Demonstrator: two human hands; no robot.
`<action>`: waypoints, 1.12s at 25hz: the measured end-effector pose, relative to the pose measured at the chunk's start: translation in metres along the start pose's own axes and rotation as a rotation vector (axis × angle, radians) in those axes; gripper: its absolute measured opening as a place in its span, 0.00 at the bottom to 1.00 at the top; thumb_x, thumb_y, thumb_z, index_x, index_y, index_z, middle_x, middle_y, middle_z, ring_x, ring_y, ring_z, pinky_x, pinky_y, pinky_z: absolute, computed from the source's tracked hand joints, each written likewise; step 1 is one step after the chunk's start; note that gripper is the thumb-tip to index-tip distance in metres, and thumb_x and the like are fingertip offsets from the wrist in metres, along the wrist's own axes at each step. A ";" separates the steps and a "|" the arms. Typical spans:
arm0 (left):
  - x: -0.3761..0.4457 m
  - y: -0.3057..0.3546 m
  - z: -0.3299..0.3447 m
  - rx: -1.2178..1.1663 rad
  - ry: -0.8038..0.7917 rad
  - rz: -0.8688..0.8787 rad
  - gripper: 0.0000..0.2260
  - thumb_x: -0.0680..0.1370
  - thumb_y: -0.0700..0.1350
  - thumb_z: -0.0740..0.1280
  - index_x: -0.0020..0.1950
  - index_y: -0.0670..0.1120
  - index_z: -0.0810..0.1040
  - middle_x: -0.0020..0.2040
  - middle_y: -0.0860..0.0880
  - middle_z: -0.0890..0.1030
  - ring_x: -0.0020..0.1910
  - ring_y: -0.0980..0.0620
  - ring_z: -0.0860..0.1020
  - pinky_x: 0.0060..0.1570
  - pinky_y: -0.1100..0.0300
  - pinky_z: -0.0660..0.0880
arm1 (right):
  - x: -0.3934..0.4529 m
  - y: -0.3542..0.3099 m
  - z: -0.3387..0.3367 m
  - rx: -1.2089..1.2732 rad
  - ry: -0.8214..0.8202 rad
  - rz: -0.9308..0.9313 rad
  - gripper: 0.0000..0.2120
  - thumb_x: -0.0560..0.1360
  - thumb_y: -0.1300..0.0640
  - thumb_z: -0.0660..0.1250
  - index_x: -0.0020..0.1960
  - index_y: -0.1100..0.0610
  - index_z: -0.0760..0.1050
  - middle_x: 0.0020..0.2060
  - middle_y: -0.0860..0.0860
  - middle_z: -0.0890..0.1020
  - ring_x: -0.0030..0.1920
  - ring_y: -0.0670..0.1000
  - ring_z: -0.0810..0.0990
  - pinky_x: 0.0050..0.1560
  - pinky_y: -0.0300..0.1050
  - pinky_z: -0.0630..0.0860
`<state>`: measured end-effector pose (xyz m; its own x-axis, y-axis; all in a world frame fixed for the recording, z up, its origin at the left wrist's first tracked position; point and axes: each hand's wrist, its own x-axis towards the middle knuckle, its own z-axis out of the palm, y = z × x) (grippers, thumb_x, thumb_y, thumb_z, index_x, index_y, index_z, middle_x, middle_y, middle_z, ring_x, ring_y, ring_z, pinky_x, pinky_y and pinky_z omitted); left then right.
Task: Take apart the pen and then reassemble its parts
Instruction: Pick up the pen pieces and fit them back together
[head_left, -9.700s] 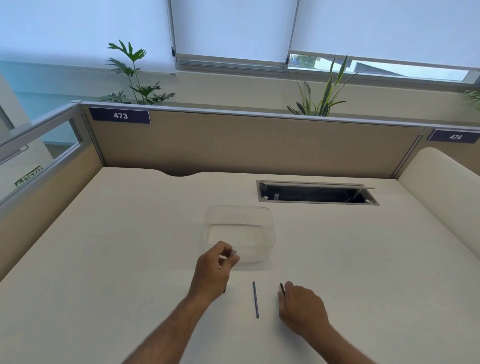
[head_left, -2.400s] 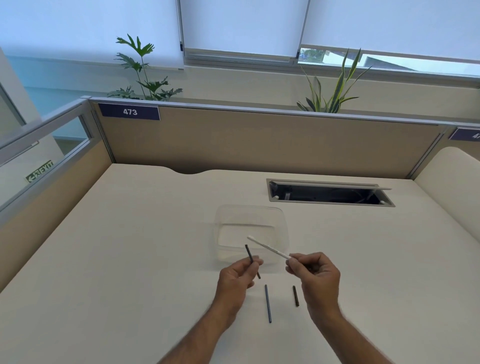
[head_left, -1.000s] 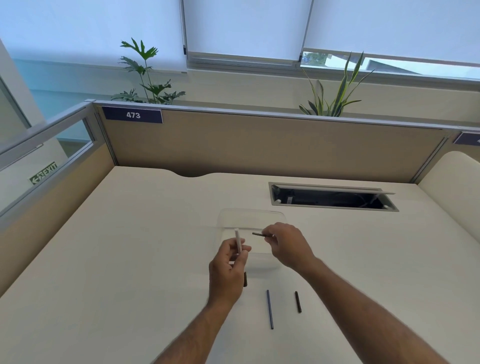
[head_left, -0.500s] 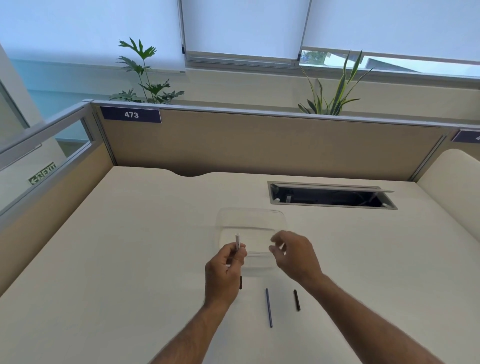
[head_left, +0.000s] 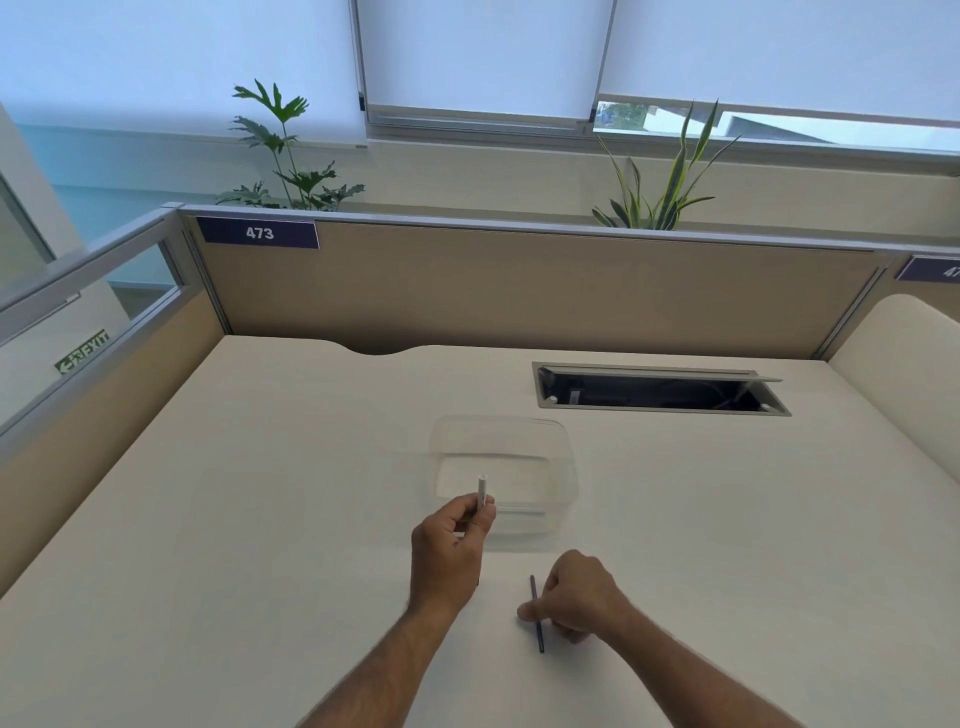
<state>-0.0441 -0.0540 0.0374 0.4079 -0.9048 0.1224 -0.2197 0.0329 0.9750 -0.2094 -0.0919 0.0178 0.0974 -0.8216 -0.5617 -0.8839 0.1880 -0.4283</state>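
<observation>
A cream desk (head_left: 260, 493) inside a beige cubicle partition fills the frame, with a label reading 473 (head_left: 258, 233) at the upper left, 2 potted plants behind the partition and an open cable hatch (head_left: 660, 392) at the right of centre.

The pen is seen in pieces, so the step in hand is judged to be reassembly. The white pen barrel (head_left: 482, 491) is held upright just below the centre of the frame by the left hand (head_left: 451, 556), whose fingers are closed narrowly around its lower part. At the lower centre, the thin dark refill (head_left: 536, 613) lies on the desk, and the fingertips of the right hand (head_left: 576, 597) are pinched onto its middle; whether it is already lifted cannot be told. Any other small parts are hidden from view or cannot be made out.

The next move is judged to call for the refill to be raised, turned in line with the barrel's open top end and slid inside; a fine, steady alignment would be needed, since the bore is narrow.

1 clear plastic container (head_left: 501, 480) stands at the centre of the frame, just behind the left hand. Nothing can be made out in it.
</observation>
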 end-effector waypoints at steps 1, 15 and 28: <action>0.000 -0.001 0.000 0.001 -0.004 -0.001 0.12 0.77 0.44 0.70 0.41 0.63 0.80 0.39 0.63 0.84 0.41 0.59 0.82 0.44 0.57 0.81 | 0.000 0.000 0.002 0.009 -0.006 0.011 0.16 0.60 0.51 0.81 0.37 0.62 0.82 0.35 0.58 0.87 0.26 0.52 0.82 0.35 0.48 0.85; -0.004 -0.013 0.000 0.027 -0.078 0.015 0.11 0.77 0.40 0.70 0.50 0.56 0.83 0.41 0.65 0.84 0.43 0.59 0.83 0.45 0.63 0.80 | -0.004 -0.001 -0.004 0.357 0.037 -0.034 0.10 0.61 0.62 0.68 0.35 0.70 0.80 0.30 0.62 0.85 0.29 0.59 0.86 0.32 0.51 0.85; -0.011 -0.007 0.012 0.066 -0.218 0.145 0.15 0.77 0.39 0.69 0.62 0.51 0.80 0.55 0.58 0.83 0.50 0.59 0.83 0.52 0.60 0.80 | -0.044 -0.031 -0.060 1.285 0.305 -0.491 0.10 0.73 0.72 0.70 0.54 0.68 0.76 0.44 0.67 0.81 0.46 0.65 0.85 0.46 0.54 0.84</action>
<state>-0.0573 -0.0492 0.0270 0.1687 -0.9629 0.2106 -0.3223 0.1480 0.9350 -0.2139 -0.0939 0.0984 0.0220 -0.9976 -0.0659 0.2556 0.0693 -0.9643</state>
